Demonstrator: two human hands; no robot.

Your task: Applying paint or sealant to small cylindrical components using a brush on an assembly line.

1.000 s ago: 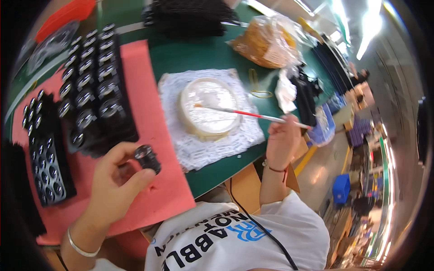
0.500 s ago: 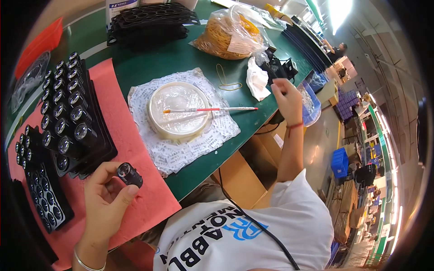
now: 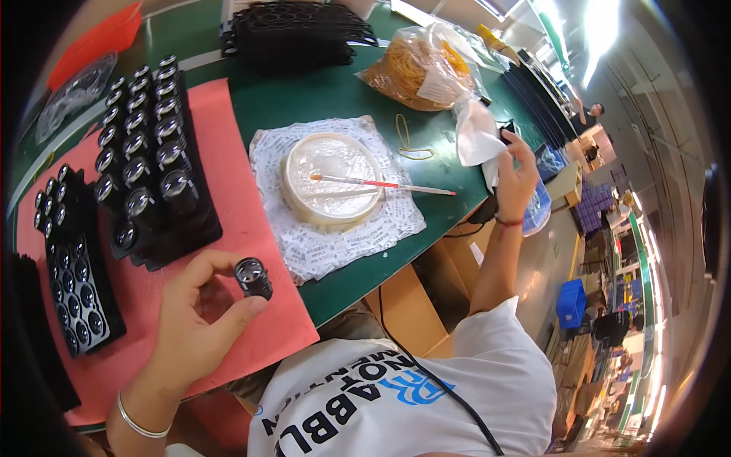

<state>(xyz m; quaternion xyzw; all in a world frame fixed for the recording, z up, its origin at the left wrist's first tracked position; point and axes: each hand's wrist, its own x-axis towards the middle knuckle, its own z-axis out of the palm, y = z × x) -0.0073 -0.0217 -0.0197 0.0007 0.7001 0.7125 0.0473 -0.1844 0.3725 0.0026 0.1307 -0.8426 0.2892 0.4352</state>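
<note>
Between the thumb and fingers of my left hand is a small black lens barrel, its glass end tilted up, held above the pink mat. My right hand is out at the table's right side, its fingers pinched at the edge of a crumpled white tissue. Several similar lens barrels stand in rows on a black tray left of my left hand. A thin brush with a red section lies across a round white tub covered with clear film.
Printed white paper lies under the tub. Further back are a bag of rubber bands, one loose rubber band and stacked black trays. Another black holder of lenses lies at left. A blue bin is beyond the table's right edge.
My right hand has closed on the tissue, which is now lifted and changed in shape. My left hand still holds the lens barrel. The whole view has shifted slightly.
</note>
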